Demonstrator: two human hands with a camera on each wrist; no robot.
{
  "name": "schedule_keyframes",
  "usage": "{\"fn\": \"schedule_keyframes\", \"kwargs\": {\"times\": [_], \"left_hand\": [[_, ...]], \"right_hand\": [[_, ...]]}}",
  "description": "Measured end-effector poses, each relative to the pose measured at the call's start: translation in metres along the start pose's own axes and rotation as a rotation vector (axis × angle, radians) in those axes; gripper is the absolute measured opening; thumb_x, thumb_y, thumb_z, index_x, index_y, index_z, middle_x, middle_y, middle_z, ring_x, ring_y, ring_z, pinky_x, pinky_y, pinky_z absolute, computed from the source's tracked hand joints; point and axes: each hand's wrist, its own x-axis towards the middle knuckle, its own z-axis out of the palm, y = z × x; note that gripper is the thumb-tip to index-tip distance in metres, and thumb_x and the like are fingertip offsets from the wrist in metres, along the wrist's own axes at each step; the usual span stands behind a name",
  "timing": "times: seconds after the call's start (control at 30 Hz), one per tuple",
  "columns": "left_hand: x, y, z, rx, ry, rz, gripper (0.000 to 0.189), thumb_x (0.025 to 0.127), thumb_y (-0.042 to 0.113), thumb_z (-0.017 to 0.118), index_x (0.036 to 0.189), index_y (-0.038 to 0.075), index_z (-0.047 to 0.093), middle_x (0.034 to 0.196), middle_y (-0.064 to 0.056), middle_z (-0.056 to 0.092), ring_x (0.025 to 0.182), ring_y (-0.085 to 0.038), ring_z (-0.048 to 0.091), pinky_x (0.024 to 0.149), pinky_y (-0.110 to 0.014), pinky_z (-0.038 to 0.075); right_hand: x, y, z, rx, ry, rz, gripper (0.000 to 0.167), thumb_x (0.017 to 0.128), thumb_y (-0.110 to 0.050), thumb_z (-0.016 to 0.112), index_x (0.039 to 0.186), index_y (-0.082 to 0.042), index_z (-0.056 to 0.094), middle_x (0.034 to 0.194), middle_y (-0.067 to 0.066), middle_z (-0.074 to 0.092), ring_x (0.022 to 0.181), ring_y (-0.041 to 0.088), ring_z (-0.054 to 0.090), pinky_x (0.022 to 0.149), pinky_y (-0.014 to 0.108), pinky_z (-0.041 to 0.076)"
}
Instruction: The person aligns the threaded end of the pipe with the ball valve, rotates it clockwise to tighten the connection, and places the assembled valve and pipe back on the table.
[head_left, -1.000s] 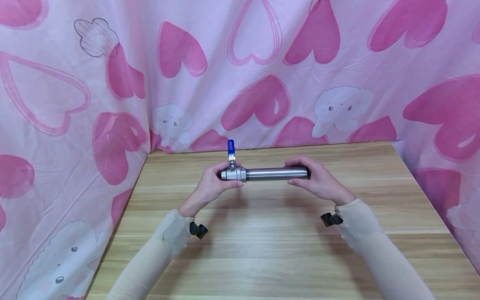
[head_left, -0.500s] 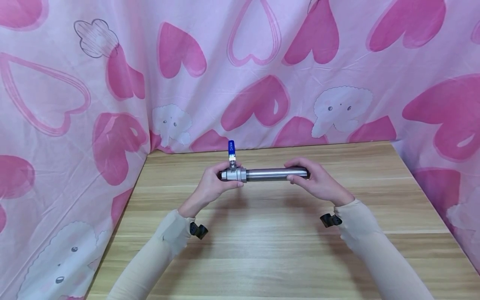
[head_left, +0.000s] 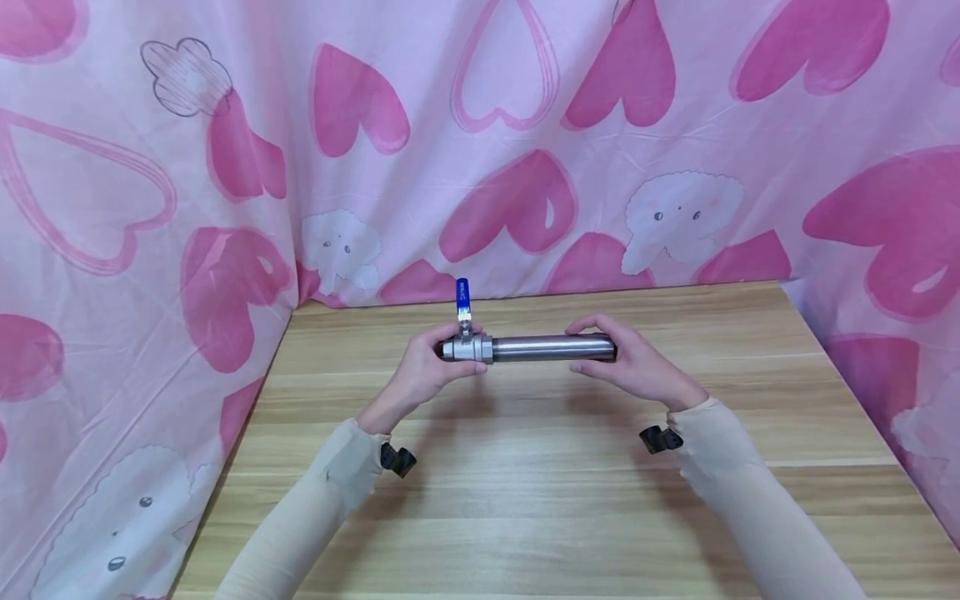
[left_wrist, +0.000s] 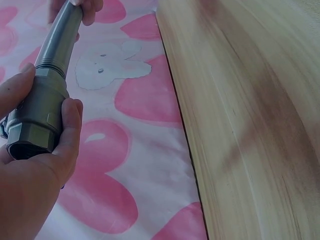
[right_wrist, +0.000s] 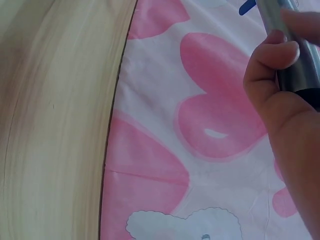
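A silver ball valve with a blue lever handle is held above the table by my left hand, thumb on its near side and fingers behind. The lever points away toward the curtain. A straight steel pipe runs rightward from the valve, level in the head view. Some thread shows where the two meet in the left wrist view. At the pipe's far right end, my right hand grips it, with the fingers over the far side and the thumb along the near lower edge.
A wood-grain table lies beneath both hands, which cast shadows on it. A pink curtain with hearts hangs behind the table's back edge and down the left and right sides. Small black devices sit at both wrists.
My right thumb has shifted on the pipe, lying across its near side half a second ago and along its lower edge now. The left hand and valve stay almost still.
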Motion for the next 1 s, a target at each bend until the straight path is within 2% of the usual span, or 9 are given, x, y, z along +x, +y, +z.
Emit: {"fn": "schedule_keyframes", "kwargs": {"times": [0.13,0.3,0.63,1.0], "left_hand": [[0.0022,-0.0001,0.0,0.008,0.0,0.015,0.05,0.074,0.018,0.084,0.121,0.019,0.066,0.12,-0.001,0.067,0.102,-0.022,0.061,0.086,-0.034,0.052],[0.0037,-0.0006,0.0001,0.015,0.005,0.022,0.047,0.074,0.02,0.084,0.117,0.022,0.067,0.117,-0.001,0.067,0.1,-0.021,0.061,0.085,-0.033,0.051],[0.0049,-0.0025,0.0006,-0.005,0.002,0.075,0.049,0.075,0.017,0.083,0.12,0.019,0.066,0.117,-0.005,0.067,0.096,-0.021,0.06,0.08,-0.031,0.051],[0.0061,-0.0019,0.0009,0.014,0.015,0.049,0.048,0.074,0.019,0.084,0.119,0.019,0.067,0.115,-0.003,0.068,0.095,-0.022,0.06,0.08,-0.033,0.05]], "right_hand": [[-0.0003,0.0005,-0.0012,-0.008,-0.003,-0.011,0.041,0.086,-0.001,0.069,0.122,-0.011,0.052,0.107,0.012,0.064,0.087,0.017,0.061,0.073,0.026,0.05],[-0.0001,0.0034,-0.0018,0.0,0.009,-0.011,0.041,0.087,0.003,0.067,0.122,-0.011,0.051,0.107,0.013,0.064,0.089,0.017,0.062,0.075,0.025,0.051],[-0.0019,0.0033,-0.003,-0.006,0.044,-0.017,0.042,0.086,0.0,0.069,0.124,-0.01,0.053,0.115,0.013,0.062,0.091,0.016,0.062,0.076,0.022,0.052],[-0.0029,0.0045,-0.0038,-0.032,0.087,0.016,0.038,0.088,-0.01,0.07,0.124,-0.011,0.056,0.113,0.008,0.063,0.089,0.013,0.059,0.076,0.021,0.049]]}}
